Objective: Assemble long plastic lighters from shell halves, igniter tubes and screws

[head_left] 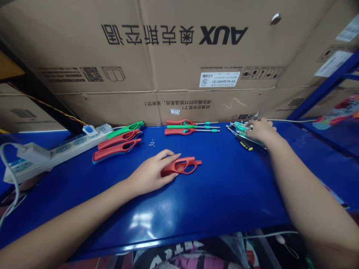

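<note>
Near the middle of the blue table, my left hand [153, 170] is closed round the rear end of a red plastic lighter casing [186, 164]. The casing's open trigger loop points right. My right hand [260, 130] reaches to the back right, over a pile of metal rods with teal parts [240, 127]. Its fingers are bent down into the pile, and what they grip, if anything, is too small to make out. Beside the pile lies a black and yellow screwdriver [244, 143].
Red and green lighters with rods [181, 131] lie at the back middle. Red and green casings [117, 147] lie at the left, near small screws [152, 143] and a white power strip [66, 149]. A large cardboard sheet [168, 82] stands behind the table [218, 201].
</note>
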Demonstrator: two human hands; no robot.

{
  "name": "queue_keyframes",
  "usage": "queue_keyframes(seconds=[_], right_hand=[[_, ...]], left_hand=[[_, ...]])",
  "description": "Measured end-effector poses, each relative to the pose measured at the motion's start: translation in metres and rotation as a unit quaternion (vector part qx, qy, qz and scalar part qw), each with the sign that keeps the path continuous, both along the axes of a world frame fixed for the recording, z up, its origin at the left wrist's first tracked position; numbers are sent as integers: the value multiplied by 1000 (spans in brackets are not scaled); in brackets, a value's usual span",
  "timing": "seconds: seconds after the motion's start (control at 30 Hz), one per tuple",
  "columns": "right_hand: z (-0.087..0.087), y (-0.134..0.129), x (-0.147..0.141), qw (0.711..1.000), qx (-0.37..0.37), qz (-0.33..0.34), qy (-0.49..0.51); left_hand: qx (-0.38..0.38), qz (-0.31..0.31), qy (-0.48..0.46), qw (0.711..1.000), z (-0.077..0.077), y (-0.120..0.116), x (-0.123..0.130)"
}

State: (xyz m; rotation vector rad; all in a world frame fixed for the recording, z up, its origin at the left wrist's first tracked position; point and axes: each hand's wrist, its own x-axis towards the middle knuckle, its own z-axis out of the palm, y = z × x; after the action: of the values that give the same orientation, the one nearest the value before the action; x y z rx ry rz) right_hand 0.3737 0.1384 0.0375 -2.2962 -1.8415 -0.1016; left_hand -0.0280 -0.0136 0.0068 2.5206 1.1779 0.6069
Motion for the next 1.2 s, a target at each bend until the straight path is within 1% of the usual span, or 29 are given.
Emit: queue_keyframes(seconds=[0.07, 0.13, 0.2, 0.27, 0.3, 0.33, 0.4, 0.47, 0.57, 0.7, 0.8, 0.9, 0.93, 0.97, 1.03, 1.1, 1.2], right_hand=[[-4, -4, -13, 1000, 10, 17, -9], [-10, -9, -33, 997, 41, 61, -17], [-20, -16, -57, 975, 102, 198, -3], [-31, -23, -79, 938, 93, 333, 9], [-36, -26, -88, 923, 76, 377, 4], [-41, -29, -96, 913, 56, 405, 3], [-46, -32, -104, 906, 32, 422, 17], [-47, -32, -106, 905, 28, 423, 33], [-42, -30, -103, 899, 28, 434, 48], [-31, -29, -96, 883, -20, 464, 73], [-17, -34, -86, 870, -81, 478, 88], [-2, -41, -76, 853, -164, 486, 93], [2, -44, -74, 849, -196, 481, 94], [5, -47, -74, 847, -212, 478, 93], [8, -53, -79, 846, -213, 480, 96], [7, -60, -90, 839, -192, 500, 99], [4, -72, -108, 817, -185, 538, 95]], left_hand=[[17, -17, -15, 1000, 0, -1, 0], [36, -37, -31, 998, 0, -1, 1], [53, -53, -42, 996, -2, -1, 2], [67, -55, -48, 995, -5, -1, 4], [74, -52, -48, 995, -7, -1, 5], [81, -48, -47, 994, -9, 0, 6], [96, -38, -43, 994, -12, 1, 8], [96, -28, -37, 994, -13, 1, 10], [50, -15, -25, 998, -9, 1, 8], [-42, -4, 3, 999, 8, -2, 2], [-104, -4, 43, 994, 25, -5, -3], [-147, 3, 103, 984, 43, -10, -9], [-158, 11, 124, 980, 48, -11, -12], [-168, 20, 145, 975, 53, -13, -17], [-181, 37, 188, 965, 60, -16, -30], [-183, 59, 213, 958, 62, -18, -46], [-165, 119, 211, 956, 59, -20, -73]])
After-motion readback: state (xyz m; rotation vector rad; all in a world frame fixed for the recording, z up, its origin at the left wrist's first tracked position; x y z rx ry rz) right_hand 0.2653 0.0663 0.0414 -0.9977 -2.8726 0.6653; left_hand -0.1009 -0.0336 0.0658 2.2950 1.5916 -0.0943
